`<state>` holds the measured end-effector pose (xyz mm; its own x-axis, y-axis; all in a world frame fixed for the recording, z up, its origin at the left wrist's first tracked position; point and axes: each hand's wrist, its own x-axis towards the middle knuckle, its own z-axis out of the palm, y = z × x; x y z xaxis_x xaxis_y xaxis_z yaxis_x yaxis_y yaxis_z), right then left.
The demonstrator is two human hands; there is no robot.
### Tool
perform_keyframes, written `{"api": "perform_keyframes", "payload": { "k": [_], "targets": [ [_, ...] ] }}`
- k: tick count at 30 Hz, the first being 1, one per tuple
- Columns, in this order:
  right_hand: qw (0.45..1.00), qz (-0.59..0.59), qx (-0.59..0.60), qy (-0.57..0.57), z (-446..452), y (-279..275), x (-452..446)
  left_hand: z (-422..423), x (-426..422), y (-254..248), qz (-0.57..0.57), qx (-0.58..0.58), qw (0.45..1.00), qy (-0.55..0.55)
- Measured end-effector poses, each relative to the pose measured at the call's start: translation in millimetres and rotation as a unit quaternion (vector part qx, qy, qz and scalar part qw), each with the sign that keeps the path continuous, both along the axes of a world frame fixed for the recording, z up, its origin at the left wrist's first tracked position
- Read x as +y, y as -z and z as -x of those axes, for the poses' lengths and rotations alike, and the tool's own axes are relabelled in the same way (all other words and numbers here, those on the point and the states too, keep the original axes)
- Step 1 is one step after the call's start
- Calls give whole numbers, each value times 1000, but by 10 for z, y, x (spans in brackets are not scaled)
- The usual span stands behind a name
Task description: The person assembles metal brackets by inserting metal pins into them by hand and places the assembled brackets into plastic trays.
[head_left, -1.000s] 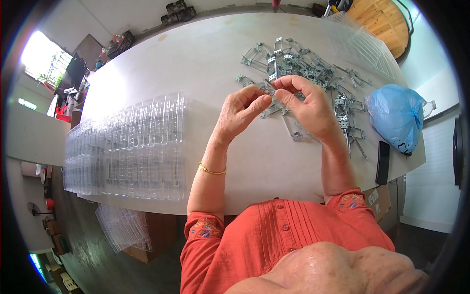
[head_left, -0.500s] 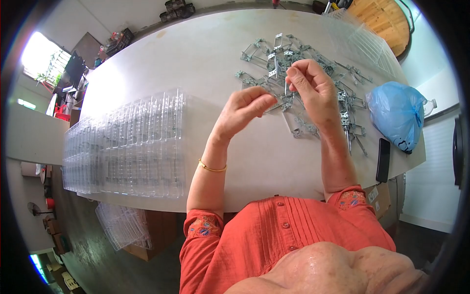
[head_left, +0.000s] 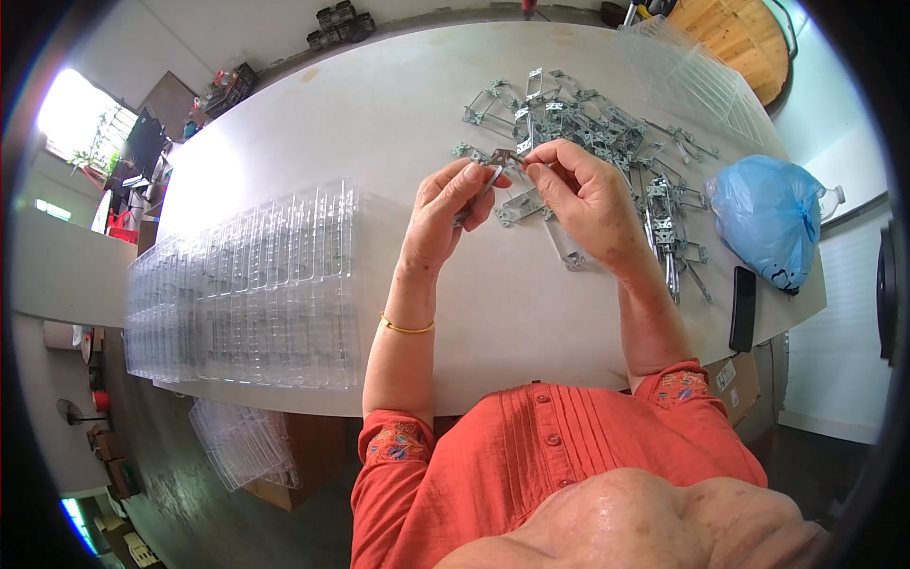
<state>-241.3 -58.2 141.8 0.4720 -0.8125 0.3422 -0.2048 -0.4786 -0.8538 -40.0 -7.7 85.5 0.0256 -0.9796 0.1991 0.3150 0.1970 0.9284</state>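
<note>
Between my hands is a small grey metal bracket (head_left: 504, 157) with holes in its plate end. My left hand (head_left: 445, 211) is closed around its slim arm, thumb on top. The fingertips of my right hand (head_left: 586, 201) pinch the bracket's other end, and the exact contact is partly hidden by the fingers. Just beyond both hands lies a tangled pile of similar metal brackets (head_left: 607, 128), with perforated plates and thin rods. Some of these pieces show below and behind the right hand.
Clear plastic trays (head_left: 256, 294) are stacked on the table's left side. More clear trays (head_left: 716, 85) lie at the far right. A tied blue plastic bag (head_left: 766, 218) and a black phone (head_left: 742, 310) sit at the right edge. Below the table's left edge are other trays (head_left: 242, 441).
My hands have come closer together and slightly lower over the near side of the pile. A metal bracket now shows plainly between them, gripped by both.
</note>
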Motion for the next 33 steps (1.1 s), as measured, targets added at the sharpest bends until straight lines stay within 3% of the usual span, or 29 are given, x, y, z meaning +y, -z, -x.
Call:
{"api": "perform_keyframes", "payload": {
  "k": [9, 13, 21, 27, 33],
  "targets": [
    [1000, -22, 19, -2, -1, -28, 20, 2, 22, -43, 7, -48, 998, -25],
    [991, -117, -14, -58, 11, -46, -17, 25, 49, -100, -7, -91, 996, -4],
    [920, -321, -108, -198, 79, 10, -241, -22, 50, -60, -3, -111, 994, 21],
    [933, -313, -41, -175, 73, 11, -261, -9, 72, -109, -30, -153, 986, 56],
    [979, -193, 3, -67, 29, 57, -227, 8, 100, -175, -30, -166, 977, 128]
  ]
}}
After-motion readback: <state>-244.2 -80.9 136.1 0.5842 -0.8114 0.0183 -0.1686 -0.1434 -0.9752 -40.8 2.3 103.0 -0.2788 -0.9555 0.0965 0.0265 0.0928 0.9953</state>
